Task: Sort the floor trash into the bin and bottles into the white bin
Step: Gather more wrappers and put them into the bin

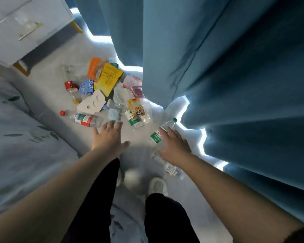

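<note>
A heap of trash lies on the pale floor: an orange-and-yellow packet (106,76), a white cardboard piece (92,102), a clear tub (121,94), a panda snack wrapper (136,107). A red-capped clear bottle (81,118) lies at the heap's near left. My left hand (110,137) hovers open just beside its base. A green-labelled bottle (159,134) lies to the right, and my right hand (175,146) is spread open over its lower part. Another clear bottle (165,163) lies under my right wrist. No bin is in view.
Blue curtains (226,67) hang close on the right. A bed with a leaf-print cover (25,137) fills the left. A white cabinet (28,27) on wooden legs stands at the back left. My feet in white shoes (158,186) stand near the bottles.
</note>
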Demonstrator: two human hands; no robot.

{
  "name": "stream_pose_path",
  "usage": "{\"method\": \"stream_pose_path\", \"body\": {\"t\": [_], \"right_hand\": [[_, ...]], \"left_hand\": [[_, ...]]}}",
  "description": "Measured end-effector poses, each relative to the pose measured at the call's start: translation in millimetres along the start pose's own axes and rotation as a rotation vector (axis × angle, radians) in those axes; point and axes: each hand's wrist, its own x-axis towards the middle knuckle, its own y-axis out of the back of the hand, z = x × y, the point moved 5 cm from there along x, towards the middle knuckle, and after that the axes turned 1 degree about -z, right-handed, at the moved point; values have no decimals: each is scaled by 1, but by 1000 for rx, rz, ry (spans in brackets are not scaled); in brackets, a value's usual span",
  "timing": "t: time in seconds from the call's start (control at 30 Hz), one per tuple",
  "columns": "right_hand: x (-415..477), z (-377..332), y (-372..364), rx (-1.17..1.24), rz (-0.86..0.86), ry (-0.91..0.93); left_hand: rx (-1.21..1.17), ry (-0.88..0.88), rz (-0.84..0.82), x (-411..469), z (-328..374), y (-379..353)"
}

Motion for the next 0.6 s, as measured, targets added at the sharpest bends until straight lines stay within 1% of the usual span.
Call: {"method": "stream_pose_path", "body": {"t": [0.1,0.2,0.3,0.4,0.5,0.6], "right_hand": [[60,-12,-11,-25,-17,22],[126,-26,-19,-63,-3,92],[191,-34,-33,-134,-6,156],[251,-41,-47,-192,21,226],[291,-40,-65,-173,48,259],[311,-33,-85,-121,42,251]], "left_hand": [[-8,-66,-41,54,-22,-21],[76,-126,-47,114,-52,-39],[192,-178,-18,174,-75,-52],[273,-225,60,229,-84,-54],[340,-237,129,267,-86,-57],[368,-200,151,289,-92,-69]]}}
